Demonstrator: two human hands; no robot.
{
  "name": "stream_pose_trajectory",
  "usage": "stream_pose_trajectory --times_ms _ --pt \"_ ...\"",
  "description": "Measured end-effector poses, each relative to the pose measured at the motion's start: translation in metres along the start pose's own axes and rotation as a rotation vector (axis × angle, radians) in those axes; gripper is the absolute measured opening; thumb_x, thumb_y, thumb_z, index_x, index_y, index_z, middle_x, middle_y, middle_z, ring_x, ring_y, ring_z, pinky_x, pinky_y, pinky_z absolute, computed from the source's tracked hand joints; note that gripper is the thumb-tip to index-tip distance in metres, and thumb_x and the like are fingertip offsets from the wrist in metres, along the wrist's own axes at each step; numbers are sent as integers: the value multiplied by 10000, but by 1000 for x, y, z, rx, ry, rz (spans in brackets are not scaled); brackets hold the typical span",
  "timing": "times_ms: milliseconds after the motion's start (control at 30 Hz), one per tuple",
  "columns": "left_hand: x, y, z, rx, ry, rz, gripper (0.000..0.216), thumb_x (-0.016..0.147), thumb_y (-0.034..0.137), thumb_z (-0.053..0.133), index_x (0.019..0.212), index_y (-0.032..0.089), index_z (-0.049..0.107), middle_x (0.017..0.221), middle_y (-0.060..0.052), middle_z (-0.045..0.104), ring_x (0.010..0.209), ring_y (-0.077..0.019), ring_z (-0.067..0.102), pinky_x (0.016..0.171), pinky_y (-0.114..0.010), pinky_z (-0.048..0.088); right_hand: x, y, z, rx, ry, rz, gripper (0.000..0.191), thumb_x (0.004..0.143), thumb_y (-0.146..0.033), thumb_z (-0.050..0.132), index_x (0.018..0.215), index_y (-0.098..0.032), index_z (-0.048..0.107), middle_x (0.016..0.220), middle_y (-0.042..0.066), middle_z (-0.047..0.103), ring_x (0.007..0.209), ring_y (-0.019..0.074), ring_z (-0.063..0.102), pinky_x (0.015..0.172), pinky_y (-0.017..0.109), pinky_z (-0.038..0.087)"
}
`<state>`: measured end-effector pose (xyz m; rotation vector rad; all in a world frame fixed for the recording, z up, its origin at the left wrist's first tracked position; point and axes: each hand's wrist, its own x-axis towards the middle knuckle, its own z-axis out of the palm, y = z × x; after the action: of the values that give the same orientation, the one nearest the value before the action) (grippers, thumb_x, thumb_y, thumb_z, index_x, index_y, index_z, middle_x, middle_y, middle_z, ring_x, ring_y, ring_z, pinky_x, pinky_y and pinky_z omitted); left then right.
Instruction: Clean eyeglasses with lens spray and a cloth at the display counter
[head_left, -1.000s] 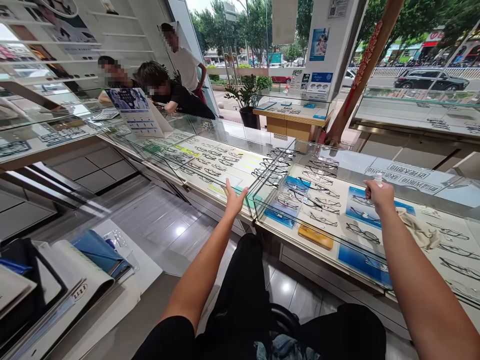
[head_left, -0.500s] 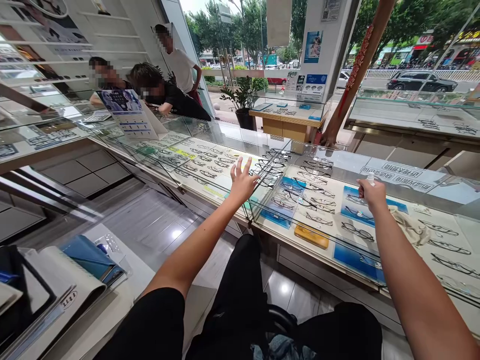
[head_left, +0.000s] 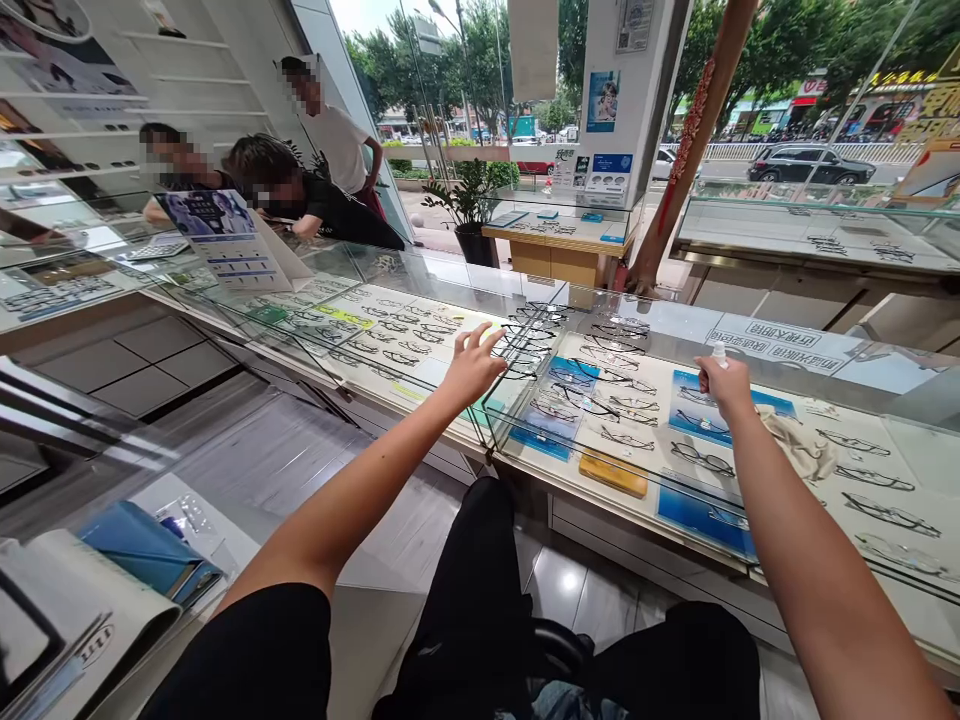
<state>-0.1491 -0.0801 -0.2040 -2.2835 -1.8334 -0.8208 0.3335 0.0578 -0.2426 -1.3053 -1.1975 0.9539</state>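
My left hand point(head_left: 474, 368) is over the glass display counter point(head_left: 480, 275), fingers apart and slightly bent, holding nothing. Just right of its fingertips are several dark-framed eyeglasses point(head_left: 529, 342); whether the hand touches the glass I cannot tell. My right hand point(head_left: 727, 388) is closed around a small bottle with a white top point(head_left: 719, 353), whose body is hidden in the fist. Beside the right wrist lies a crumpled beige cloth point(head_left: 796, 442). Below that hand a pair of round-lensed glasses point(head_left: 702, 458) shows in the counter.
A yellow case point(head_left: 613, 472) and blue cards lie among the frames. A folded sign point(head_left: 217, 240) stands on the counter's left part, where several people lean or stand. Behind me on the left are a blue folder point(head_left: 150, 545) and a paper bag point(head_left: 90, 610).
The fingers of my left hand have dipped and bent a little toward the frames on the right. My right hand keeps its grip on the bottle. The whole view has turned slightly right.
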Motion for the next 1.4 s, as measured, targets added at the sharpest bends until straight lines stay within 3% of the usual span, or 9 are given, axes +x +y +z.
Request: stream_pose_trajectory --times_ms 167,267,367,433,567,667,800,1400 --pt "11 -5 -4 -66 18 -27 216 856 178 756 680 282 824 1611 -58 672 1687 -452 330 1380 -700 98 -1 -1 0 10 -15 2 347 734 -360 812 644 -251 496 497 -56 485 441 96 406 407 254 384" --pt "12 4 -7 -48 11 -24 176 794 173 797 903 283 882 1686 -88 603 1694 -475 302 1376 -713 103 -3 -4 1 14 -15 -14 348 733 -364 794 619 -256 483 485 -51 471 440 101 408 409 261 369" --pt "13 30 -6 4 1 31 308 851 239 791 1142 284 878 1747 -102 538 1697 -490 287 1358 -721 148 -3 -5 2 12 -8 -13 359 721 -370 794 614 -261 469 474 -49 467 435 103 409 413 260 362" --pt "16 55 0 -15 -68 145 270 934 331 769 1183 315 872 1701 -80 596 1669 -472 345 1345 -697 202 -2 -5 3 14 -11 -11 364 716 -375 801 627 -263 467 475 -51 470 438 101 406 418 256 367" --pt "28 99 19 -41 -224 384 204 1013 438 753 1133 341 887 1586 -60 706 1603 -429 446 1306 -642 269 -2 -5 2 17 -19 -6 348 719 -384 792 649 -264 473 485 -56 467 446 99 400 420 252 370" --pt "39 113 35 -6 -250 437 150 1013 380 769 1010 309 901 1556 -71 731 1582 -419 467 1270 -621 296 -1 -5 3 16 -25 -6 351 722 -385 790 663 -270 464 487 -61 462 453 102 397 422 254 373" --pt "48 112 49 16 -235 428 155 1006 300 769 916 293 895 1483 -70 775 1541 -399 507 1239 -603 317 1 -4 5 10 -25 -8 347 726 -388 782 665 -275 459 482 -60 464 451 106 393 417 257 361" --pt "91 103 78 -41 -197 388 165 989 277 788 885 317 909 1396 -69 817 1492 -379 552 1207 -582 318 0 -3 6 -20 -29 -17 363 770 -380 790 664 -270 461 521 -37 479 498 120 393 454 282 350"
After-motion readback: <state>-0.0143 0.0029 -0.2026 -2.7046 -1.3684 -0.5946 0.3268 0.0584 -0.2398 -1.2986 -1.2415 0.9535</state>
